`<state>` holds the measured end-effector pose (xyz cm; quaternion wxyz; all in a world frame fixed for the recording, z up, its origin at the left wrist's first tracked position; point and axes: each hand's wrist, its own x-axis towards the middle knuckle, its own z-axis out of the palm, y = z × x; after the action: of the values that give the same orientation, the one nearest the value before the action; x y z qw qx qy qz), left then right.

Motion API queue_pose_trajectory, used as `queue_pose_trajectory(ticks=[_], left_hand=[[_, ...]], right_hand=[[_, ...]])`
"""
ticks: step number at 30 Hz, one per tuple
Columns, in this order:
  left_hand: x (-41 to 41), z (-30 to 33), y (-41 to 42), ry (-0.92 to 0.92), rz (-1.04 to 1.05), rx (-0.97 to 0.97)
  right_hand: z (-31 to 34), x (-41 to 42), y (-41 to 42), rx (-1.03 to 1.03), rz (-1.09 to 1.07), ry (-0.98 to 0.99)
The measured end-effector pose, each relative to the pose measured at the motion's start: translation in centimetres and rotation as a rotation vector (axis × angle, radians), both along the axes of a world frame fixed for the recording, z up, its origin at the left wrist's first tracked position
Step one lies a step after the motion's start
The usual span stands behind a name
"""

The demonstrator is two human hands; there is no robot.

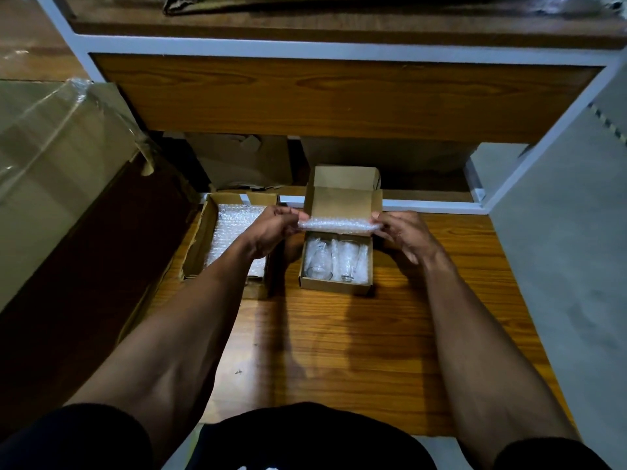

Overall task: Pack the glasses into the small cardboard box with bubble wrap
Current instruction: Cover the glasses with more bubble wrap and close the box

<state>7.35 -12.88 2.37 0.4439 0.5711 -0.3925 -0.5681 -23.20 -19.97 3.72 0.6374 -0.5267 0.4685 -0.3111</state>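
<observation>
A small cardboard box stands open on the wooden table, its lid flap raised at the far side. Two clear glasses lie side by side inside it on bubble wrap. A folded strip of bubble wrap is stretched over the far end of the box. My left hand pinches its left end and my right hand pinches its right end.
To the left, a larger open carton holds sheets of bubble wrap. A big taped cardboard box leans at far left. A white-framed shelf rises behind, with cardboard stored beneath it. Grey floor lies right of the table.
</observation>
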Motion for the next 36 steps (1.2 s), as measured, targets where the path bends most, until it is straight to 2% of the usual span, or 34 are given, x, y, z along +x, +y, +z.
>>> queue_pose_trajectory(ticks=[10,15,21,24,32,36], left_hand=[[-1.5,-2.2,-0.7,-0.211,0.117,-0.080],[-2.6,-3.5,-0.5,-0.414,0.166,-0.069],[-3.7,-4.0,-0.7,-0.529,0.214,-0.100],[-4.0,-4.2,-0.7,-0.599,0.225,-0.127],[-5.0,-5.0,-0.9,-0.821,0.244,-0.143],[-5.5,-5.3,-0.8,-0.858,0.249,-0.144]], right_hand=[[-1.8,0.4,0.2,-0.392,0.005,0.468],[-3.3,0.9,0.2,-0.617,-0.011,0.659],[-4.7,1.4,0.6,-0.824,0.035,0.749],[-5.0,1.7,0.6,-0.874,0.052,0.769],[-5.9,2.9,1.1,-0.846,0.019,0.855],[-7.0,3.2,1.3,-0.864,0.053,0.938]])
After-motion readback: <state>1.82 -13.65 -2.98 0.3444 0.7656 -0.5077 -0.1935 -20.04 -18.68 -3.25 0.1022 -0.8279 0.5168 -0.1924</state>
